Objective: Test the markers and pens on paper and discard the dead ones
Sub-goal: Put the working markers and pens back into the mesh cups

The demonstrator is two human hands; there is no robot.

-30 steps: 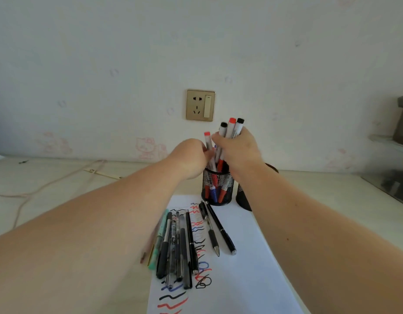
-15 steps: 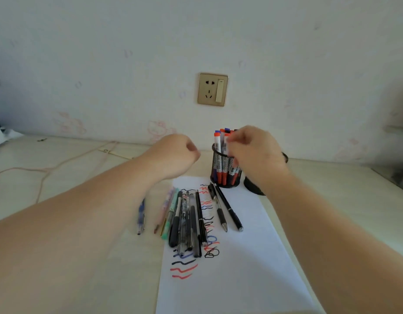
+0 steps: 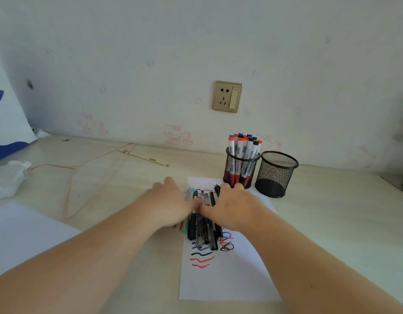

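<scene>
A white sheet of paper [image 3: 227, 279] with black, red and blue test squiggles lies on the desk. On its upper left lies a bunch of mostly black pens [image 3: 203, 232], side by side. My left hand [image 3: 167, 202] rests palm down on the bunch's left side, and my right hand [image 3: 234, 207] on its right side; both cover the pens' middles with fingers curled around them. Behind the paper stands a black mesh cup [image 3: 241, 168] full of whiteboard markers [image 3: 243, 145] with red, blue and black caps. Right of it stands a second mesh cup [image 3: 275, 175], empty.
A gold wall socket [image 3: 227, 96] sits above the cups. A pinkish cord [image 3: 82, 168] and a thin stick [image 3: 143, 157] lie at the back left, crumpled tissue [image 3: 7, 180] at the far left. Another white sheet [image 3: 21, 236] lies at the left front.
Both hands have left the marker cup and dropped toward me onto the bunch of pens on the paper. The markers now stand in the cup, untouched.
</scene>
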